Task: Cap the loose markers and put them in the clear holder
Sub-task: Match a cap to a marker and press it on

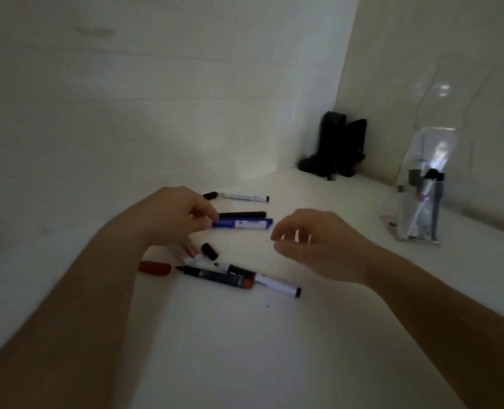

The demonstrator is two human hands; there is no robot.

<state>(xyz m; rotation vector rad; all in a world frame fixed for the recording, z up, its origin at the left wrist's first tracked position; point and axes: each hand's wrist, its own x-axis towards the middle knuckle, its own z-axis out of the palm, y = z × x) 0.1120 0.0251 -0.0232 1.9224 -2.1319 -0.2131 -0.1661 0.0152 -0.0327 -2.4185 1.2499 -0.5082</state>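
Spreading wide and pale, the tabletop (pixel 245 349) runs back to a white wall corner, with bare room in front. Clear holder (pixel 422 202) stands upright at right, pens already inside, well apart from the loose markers. Dark object (pixel 338 149) sits in the far corner; blurred. Left hand (pixel 174 219), fingers pinched on the left end of the blue marker (pixel 242 224), which lies left-right just beside a black marker (pixel 242 214). Right hand (pixel 318 243) hovers loose-curled and empty, near the blue marker's right end. Red cap (pixel 155 267) and black cap (pixel 209 251) lie loose beside uncapped markers nearer.
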